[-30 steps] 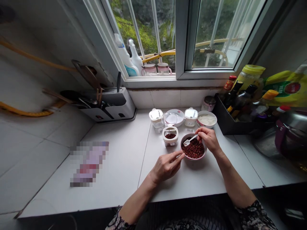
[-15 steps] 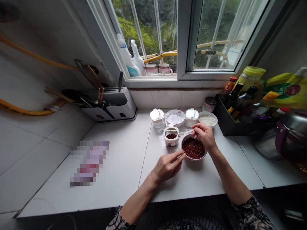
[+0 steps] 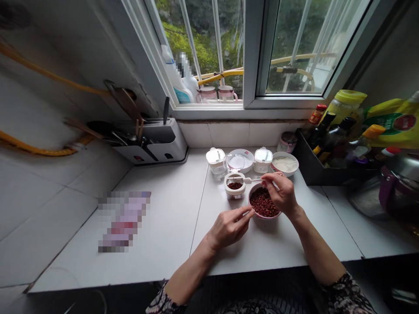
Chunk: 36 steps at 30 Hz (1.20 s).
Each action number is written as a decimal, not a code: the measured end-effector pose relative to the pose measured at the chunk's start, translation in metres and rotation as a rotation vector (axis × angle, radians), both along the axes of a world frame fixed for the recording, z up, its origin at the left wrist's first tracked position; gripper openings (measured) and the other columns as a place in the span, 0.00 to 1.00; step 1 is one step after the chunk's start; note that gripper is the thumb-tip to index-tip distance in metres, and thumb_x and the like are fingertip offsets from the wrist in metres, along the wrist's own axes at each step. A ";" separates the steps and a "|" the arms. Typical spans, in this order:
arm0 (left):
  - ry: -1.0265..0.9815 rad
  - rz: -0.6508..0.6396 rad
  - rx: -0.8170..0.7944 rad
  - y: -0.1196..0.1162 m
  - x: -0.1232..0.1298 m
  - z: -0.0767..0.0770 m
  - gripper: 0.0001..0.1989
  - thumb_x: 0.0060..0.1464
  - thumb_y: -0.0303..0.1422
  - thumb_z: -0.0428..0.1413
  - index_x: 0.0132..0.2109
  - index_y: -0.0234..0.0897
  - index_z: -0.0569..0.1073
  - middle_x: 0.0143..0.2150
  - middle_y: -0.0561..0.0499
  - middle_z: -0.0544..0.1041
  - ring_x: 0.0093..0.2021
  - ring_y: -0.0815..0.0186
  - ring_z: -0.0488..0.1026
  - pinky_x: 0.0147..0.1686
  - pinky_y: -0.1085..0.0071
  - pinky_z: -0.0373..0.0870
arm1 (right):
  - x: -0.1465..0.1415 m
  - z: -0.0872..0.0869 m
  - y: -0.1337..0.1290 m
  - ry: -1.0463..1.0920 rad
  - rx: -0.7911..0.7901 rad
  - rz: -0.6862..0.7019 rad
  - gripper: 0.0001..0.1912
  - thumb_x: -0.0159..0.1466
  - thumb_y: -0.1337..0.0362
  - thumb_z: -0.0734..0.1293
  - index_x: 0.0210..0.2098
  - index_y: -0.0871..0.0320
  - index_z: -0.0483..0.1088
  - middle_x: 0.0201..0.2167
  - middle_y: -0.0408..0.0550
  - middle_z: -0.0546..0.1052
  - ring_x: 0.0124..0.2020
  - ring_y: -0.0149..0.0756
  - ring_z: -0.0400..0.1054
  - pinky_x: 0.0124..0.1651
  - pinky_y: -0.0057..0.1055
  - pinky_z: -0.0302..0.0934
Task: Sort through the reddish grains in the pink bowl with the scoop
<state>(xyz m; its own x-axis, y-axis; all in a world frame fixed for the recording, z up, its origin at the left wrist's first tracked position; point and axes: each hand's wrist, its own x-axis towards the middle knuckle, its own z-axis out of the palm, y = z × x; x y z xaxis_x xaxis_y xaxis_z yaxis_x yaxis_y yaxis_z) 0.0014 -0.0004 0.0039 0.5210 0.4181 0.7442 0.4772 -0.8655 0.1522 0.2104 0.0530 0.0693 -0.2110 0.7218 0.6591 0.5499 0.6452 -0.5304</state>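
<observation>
Red peppercorns (image 3: 262, 203) fill a bowl (image 3: 262, 216) between the hands, right hand (image 3: 282, 195) pinching a white spoon (image 3: 252, 179), left hand (image 3: 229, 226) touching the rim.

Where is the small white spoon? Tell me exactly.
In the head view, the small white spoon is held in the right hand, its scoop end reaching left over the rim of the open jar, beside the pink-rimmed bowl of red grains.

Straight ahead of the right hand (image 3: 283, 195), a white-framed window (image 3: 253, 52) stands partly open onto wet green foliage and a yellow railing (image 3: 294, 69), letting in soft daylight. Left of the hand, a white tiled wall (image 3: 55, 196) carries a yellow hose (image 3: 39, 149) above the white tabletop (image 3: 163, 244).
</observation>
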 end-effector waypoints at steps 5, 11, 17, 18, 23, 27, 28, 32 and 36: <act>0.011 -0.011 -0.012 -0.001 -0.001 0.001 0.19 0.63 0.23 0.50 0.60 0.34 0.68 0.48 0.40 0.79 0.45 0.63 0.80 0.41 0.71 0.80 | 0.020 -0.008 0.001 0.016 -0.204 -0.110 0.10 0.63 0.66 0.59 0.30 0.55 0.72 0.22 0.44 0.74 0.28 0.37 0.69 0.38 0.33 0.63; 0.014 -0.005 -0.001 -0.001 0.000 0.002 0.20 0.63 0.23 0.50 0.60 0.34 0.68 0.48 0.40 0.79 0.44 0.63 0.80 0.40 0.71 0.80 | 0.009 -0.017 0.002 -0.165 -0.238 -0.066 0.11 0.60 0.67 0.59 0.27 0.55 0.72 0.25 0.45 0.77 0.28 0.36 0.67 0.38 0.32 0.60; 0.019 -0.006 -0.004 -0.001 -0.001 0.001 0.21 0.63 0.23 0.49 0.62 0.35 0.67 0.49 0.40 0.79 0.45 0.63 0.80 0.41 0.71 0.80 | 0.010 -0.014 0.002 0.050 -0.392 -0.020 0.10 0.59 0.67 0.58 0.27 0.55 0.70 0.21 0.42 0.74 0.25 0.34 0.67 0.34 0.30 0.60; 0.018 -0.006 -0.002 -0.001 -0.001 0.001 0.21 0.63 0.23 0.50 0.62 0.35 0.67 0.49 0.40 0.79 0.45 0.63 0.80 0.41 0.71 0.80 | 0.011 -0.013 0.002 0.111 -0.437 -0.009 0.09 0.58 0.66 0.58 0.27 0.55 0.70 0.19 0.41 0.72 0.24 0.33 0.66 0.32 0.29 0.60; 0.016 -0.004 0.007 -0.001 0.000 0.001 0.18 0.63 0.23 0.50 0.59 0.33 0.69 0.48 0.40 0.79 0.44 0.63 0.80 0.39 0.71 0.80 | 0.012 -0.009 0.003 0.304 -0.588 0.026 0.08 0.55 0.63 0.60 0.27 0.56 0.70 0.16 0.39 0.69 0.18 0.30 0.62 0.26 0.27 0.58; 0.014 -0.007 0.005 0.000 0.000 0.002 0.17 0.63 0.23 0.49 0.58 0.33 0.69 0.48 0.40 0.79 0.45 0.63 0.80 0.39 0.71 0.80 | 0.013 -0.009 0.005 0.370 -0.627 0.024 0.08 0.54 0.62 0.61 0.26 0.57 0.70 0.15 0.39 0.69 0.17 0.29 0.61 0.24 0.26 0.57; 0.012 -0.008 0.007 0.000 0.000 0.002 0.17 0.63 0.23 0.49 0.58 0.33 0.69 0.48 0.40 0.79 0.45 0.63 0.80 0.39 0.71 0.80 | 0.013 -0.009 0.005 0.386 -0.638 0.024 0.08 0.54 0.62 0.61 0.26 0.58 0.70 0.15 0.39 0.69 0.17 0.28 0.60 0.23 0.26 0.57; 0.004 -0.013 0.018 0.001 0.000 0.002 0.16 0.63 0.22 0.49 0.56 0.32 0.70 0.48 0.40 0.79 0.44 0.63 0.80 0.39 0.71 0.80 | 0.014 -0.010 0.006 0.428 -0.668 0.024 0.08 0.53 0.61 0.62 0.26 0.58 0.70 0.15 0.39 0.69 0.16 0.27 0.60 0.22 0.26 0.56; 0.008 -0.009 0.015 0.000 0.000 0.001 0.16 0.63 0.22 0.50 0.56 0.32 0.70 0.48 0.40 0.79 0.44 0.63 0.80 0.38 0.71 0.80 | 0.014 -0.010 0.007 0.473 -0.689 0.018 0.09 0.52 0.60 0.62 0.25 0.58 0.70 0.14 0.39 0.69 0.16 0.27 0.59 0.21 0.26 0.55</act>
<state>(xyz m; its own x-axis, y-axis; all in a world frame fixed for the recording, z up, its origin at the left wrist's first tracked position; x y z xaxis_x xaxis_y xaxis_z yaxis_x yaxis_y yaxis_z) 0.0012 -0.0001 0.0052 0.5304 0.4019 0.7464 0.4701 -0.8722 0.1355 0.2240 0.0603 0.0597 -0.0385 0.9949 0.0934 0.1630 0.0985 -0.9817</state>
